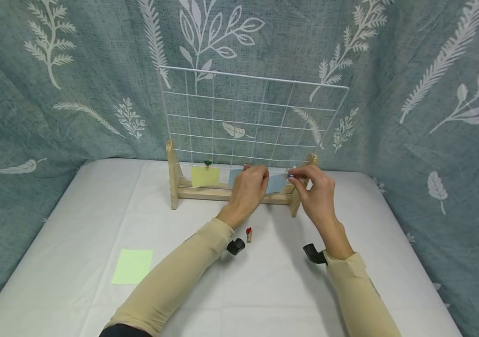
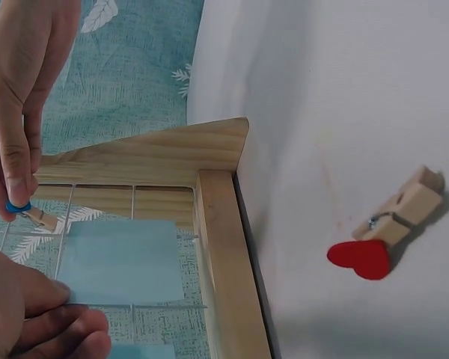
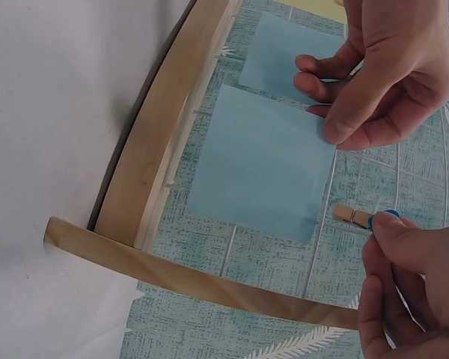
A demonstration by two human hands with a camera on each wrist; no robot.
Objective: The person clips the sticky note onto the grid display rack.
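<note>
My left hand [image 1: 248, 187] pinches the corner of a blue paper note [image 3: 262, 164] against the lower part of a white wire grid [image 1: 256, 100]. In my right hand [image 1: 317, 192] a small wooden clothespin [image 3: 352, 216] with a blue decoration is pinched between thumb and finger, its tip close to the note's edge. Another blue note [image 3: 280, 56] hangs beside it, partly hidden by the left hand. To the left, a yellow note [image 1: 205, 177] hangs from the grid under a clothespin with a green decoration [image 1: 207, 163].
The grid stands in a wooden base [image 1: 205, 194]. A clothespin with a red heart [image 2: 400, 217] lies on the white table [image 1: 264, 290] between the forearms. A light green note [image 1: 133, 267] lies at the left. Behind hangs a patterned teal cloth [image 1: 108, 56].
</note>
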